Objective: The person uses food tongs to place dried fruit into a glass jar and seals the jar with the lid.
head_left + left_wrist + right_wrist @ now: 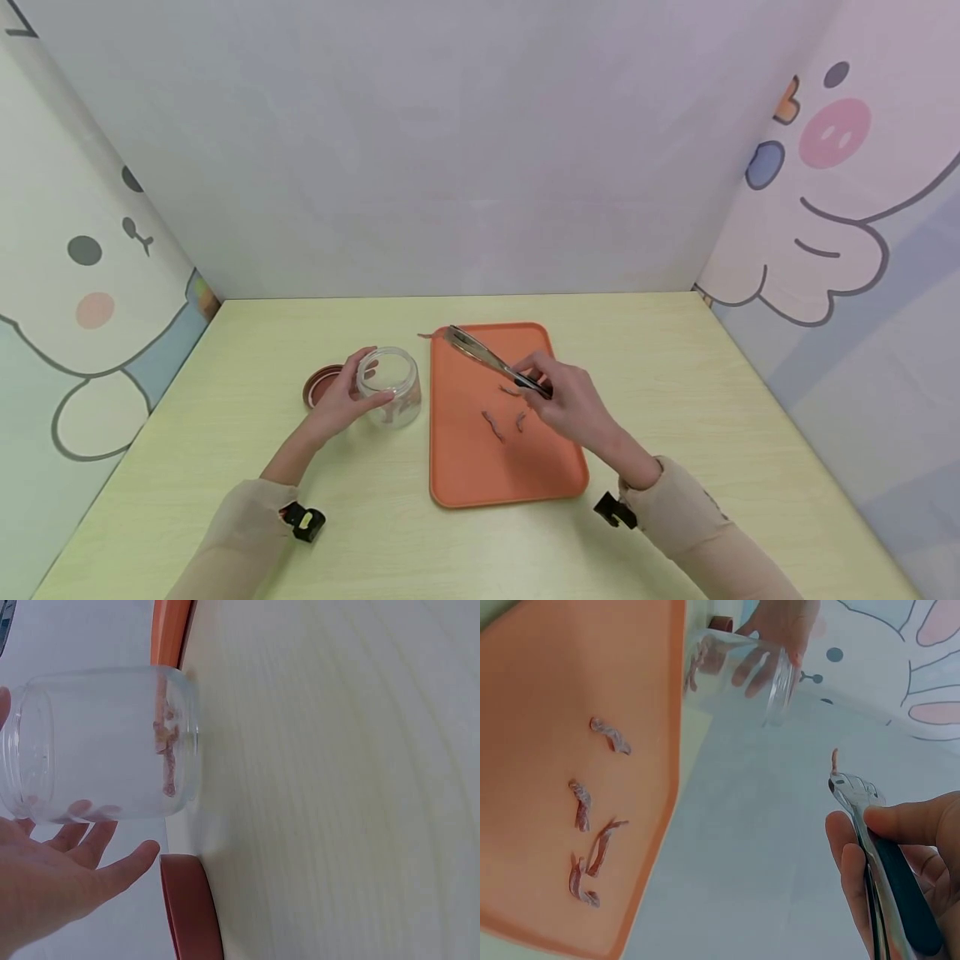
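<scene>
— Where are your hands right now?

— Take the flat orange plastic tray (pixel 480 467) as your marker. Your left hand (pixel 341 404) is just to the left of the tray, with its fingers curled loosely around the clear round glass jar (pixel 390 385), which stands upright on the pale yellow-green table (pixel 225 467) just beside the tray's left edge. Your right hand (pixel 573 404) is above the tray's right half, with thumb and fingers gripping the dark handle of the metal tongs (pixel 491 361).

— And the tongs themselves?

— They slant from your right hand up toward the tray's far left corner. The tips pinch one thin reddish-brown strip (pixel 834 759), which hangs out past that corner. From the right wrist view the tong arms look pressed close together around it.

— What else lies by the tray?

— On the tray, near its middle, lie a few more curled reddish-brown strips (pixel 495 423), apart from each other and just beside your right hand. Inside the jar, the left wrist view shows some of the same strips (pixel 166 750) at its bottom. A round reddish-brown lid (pixel 322 385) lies flat on the table left of the jar, farther from the tray, partly hidden behind your left hand.
</scene>
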Demonstrator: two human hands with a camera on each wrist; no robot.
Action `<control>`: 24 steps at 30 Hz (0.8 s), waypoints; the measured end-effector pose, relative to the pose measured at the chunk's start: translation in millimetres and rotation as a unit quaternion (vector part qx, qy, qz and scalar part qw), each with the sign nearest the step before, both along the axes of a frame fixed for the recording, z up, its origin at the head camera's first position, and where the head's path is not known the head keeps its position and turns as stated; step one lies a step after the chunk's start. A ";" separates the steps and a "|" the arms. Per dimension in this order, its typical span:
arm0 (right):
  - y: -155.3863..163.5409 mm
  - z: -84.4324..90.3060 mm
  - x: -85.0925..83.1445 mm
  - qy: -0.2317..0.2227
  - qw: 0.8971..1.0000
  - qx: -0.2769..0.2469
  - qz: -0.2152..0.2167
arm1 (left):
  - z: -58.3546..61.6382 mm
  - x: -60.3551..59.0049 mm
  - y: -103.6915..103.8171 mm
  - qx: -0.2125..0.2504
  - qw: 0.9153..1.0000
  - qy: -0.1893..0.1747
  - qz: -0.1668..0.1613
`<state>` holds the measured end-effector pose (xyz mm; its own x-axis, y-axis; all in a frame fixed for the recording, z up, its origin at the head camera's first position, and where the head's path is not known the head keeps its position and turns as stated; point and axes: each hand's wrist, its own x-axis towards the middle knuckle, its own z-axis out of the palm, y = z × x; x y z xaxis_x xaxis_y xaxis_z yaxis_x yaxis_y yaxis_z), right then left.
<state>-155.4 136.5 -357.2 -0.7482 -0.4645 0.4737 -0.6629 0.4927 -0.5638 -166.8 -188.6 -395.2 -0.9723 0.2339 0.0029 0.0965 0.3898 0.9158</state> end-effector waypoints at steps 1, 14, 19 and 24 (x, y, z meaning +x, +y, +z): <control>-1.4 -0.7 0.3 0.002 1.000 0.000 0.003 | 0.1 0.0 0.0 0.000 1.000 0.000 0.000; -18.0 -12.7 8.8 0.013 0.999 0.013 0.044 | 1.1 0.1 0.4 0.004 1.000 -0.004 -0.001; -24.8 -15.3 10.4 0.022 0.998 0.025 0.051 | 0.6 -0.1 -0.1 0.014 1.000 -0.004 -0.005; -31.6 -14.1 11.4 -0.022 0.998 0.027 0.058 | -0.2 -0.1 -1.1 0.023 1.000 -0.003 -0.008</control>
<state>-143.9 104.9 -371.3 -0.7078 -0.5725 0.4139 -0.6921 0.4442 -0.5689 -166.9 -189.7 -395.4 -0.9683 0.2495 0.0085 0.0975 0.3466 0.9329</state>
